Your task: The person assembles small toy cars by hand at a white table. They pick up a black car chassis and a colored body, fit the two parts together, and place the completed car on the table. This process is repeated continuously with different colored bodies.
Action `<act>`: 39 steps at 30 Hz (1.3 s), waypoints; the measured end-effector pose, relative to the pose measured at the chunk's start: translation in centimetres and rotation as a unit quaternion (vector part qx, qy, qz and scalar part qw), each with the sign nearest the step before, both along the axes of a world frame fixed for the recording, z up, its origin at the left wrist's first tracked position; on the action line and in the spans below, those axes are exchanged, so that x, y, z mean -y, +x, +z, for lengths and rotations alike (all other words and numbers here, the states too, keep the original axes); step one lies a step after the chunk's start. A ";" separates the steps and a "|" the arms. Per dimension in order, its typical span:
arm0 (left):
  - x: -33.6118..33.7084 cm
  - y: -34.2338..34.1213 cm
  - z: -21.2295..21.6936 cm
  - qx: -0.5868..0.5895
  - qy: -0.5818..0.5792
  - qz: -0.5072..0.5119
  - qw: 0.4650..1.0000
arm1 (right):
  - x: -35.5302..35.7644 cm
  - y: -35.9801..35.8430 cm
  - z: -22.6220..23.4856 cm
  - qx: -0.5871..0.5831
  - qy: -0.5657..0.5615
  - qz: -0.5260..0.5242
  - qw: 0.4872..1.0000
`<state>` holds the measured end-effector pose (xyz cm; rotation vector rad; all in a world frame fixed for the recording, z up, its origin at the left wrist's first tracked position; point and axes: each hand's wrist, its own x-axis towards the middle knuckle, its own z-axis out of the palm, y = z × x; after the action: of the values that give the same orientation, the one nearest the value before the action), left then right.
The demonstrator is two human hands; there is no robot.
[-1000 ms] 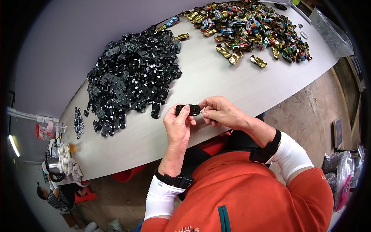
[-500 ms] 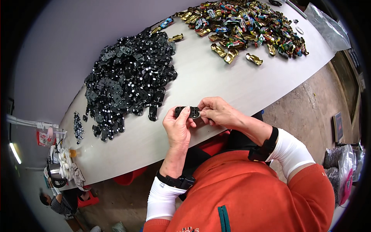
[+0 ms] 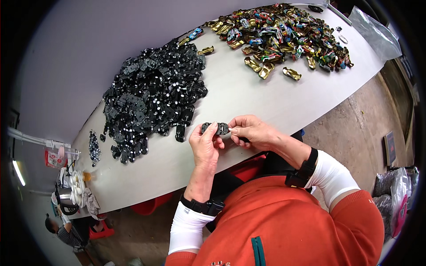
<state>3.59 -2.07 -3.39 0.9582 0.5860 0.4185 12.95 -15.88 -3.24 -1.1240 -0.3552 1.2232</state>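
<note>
My left hand (image 3: pixel 204 145) is closed on a black toy car chassis (image 3: pixel 221 128), thumb on top and fingers beneath, just above the table's front edge. Close against the chassis's right end, my right hand (image 3: pixel 253 132) is pinched. A small pale tip shows by its thumb and something dark under its fingers; what it holds is too small to name. Beyond my left hand lies a big heap of black toy car chassis (image 3: pixel 151 88) with pale wheel ends. Farther right is a pile of gold and multicoloured toy car bodies (image 3: pixel 288 35).
A small pile of shiny small parts (image 3: pixel 94 148) lies at the table's left. Cups and a metal pot (image 3: pixel 66 195) crowd that end. A clear plastic bag (image 3: pixel 375 33) hangs over the far right corner. Another person (image 3: pixel 69 232) sits at lower left; filled bags (image 3: pixel 392 195) stand at right.
My right hand has shifted slightly, its fingers drawn a little off the chassis's end, with a dark piece now showing under them. My left hand keeps its hold. The view has tilted slightly.
</note>
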 end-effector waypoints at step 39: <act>-0.5 -3.5 1.2 -0.006 0.135 -0.286 0.949 | 1.5 0.3 4.2 0.145 -0.001 0.147 0.978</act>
<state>0.12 -1.58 -2.17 1.3398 0.2415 -0.0316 13.24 -17.43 0.94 -1.2870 -0.7640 1.3148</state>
